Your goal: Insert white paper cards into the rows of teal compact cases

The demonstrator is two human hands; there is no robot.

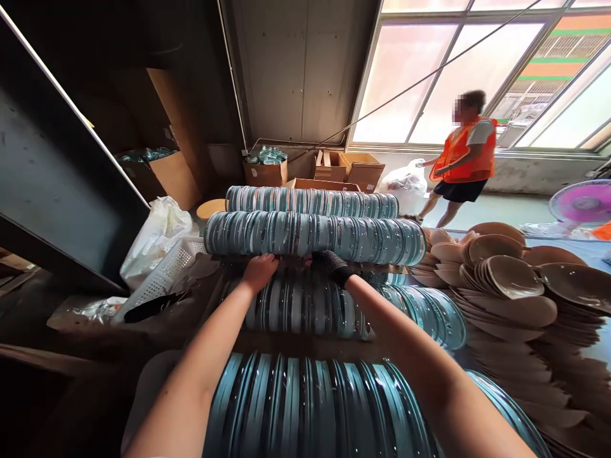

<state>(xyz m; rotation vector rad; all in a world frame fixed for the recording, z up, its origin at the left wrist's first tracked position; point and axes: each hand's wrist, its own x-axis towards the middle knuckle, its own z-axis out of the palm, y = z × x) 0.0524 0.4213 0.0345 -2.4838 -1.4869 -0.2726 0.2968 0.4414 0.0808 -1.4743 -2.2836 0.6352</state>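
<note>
Both hands reach under the middle row of teal plates (315, 236): bare left hand (259, 271) and gloved right hand (334, 267) (finger closure hidden) press its lower edge. Likely lifting the row; next needs even, squeezed support.

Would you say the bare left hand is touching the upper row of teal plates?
Touching. The head view shows the left hand pressed against the lower edge of the upper row of teal plates, with no gap visible.

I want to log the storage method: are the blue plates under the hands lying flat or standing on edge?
On edge. The row of blue plates shows only thin rims packed side by side. The left hand and gloved right hand press its near side.
</note>
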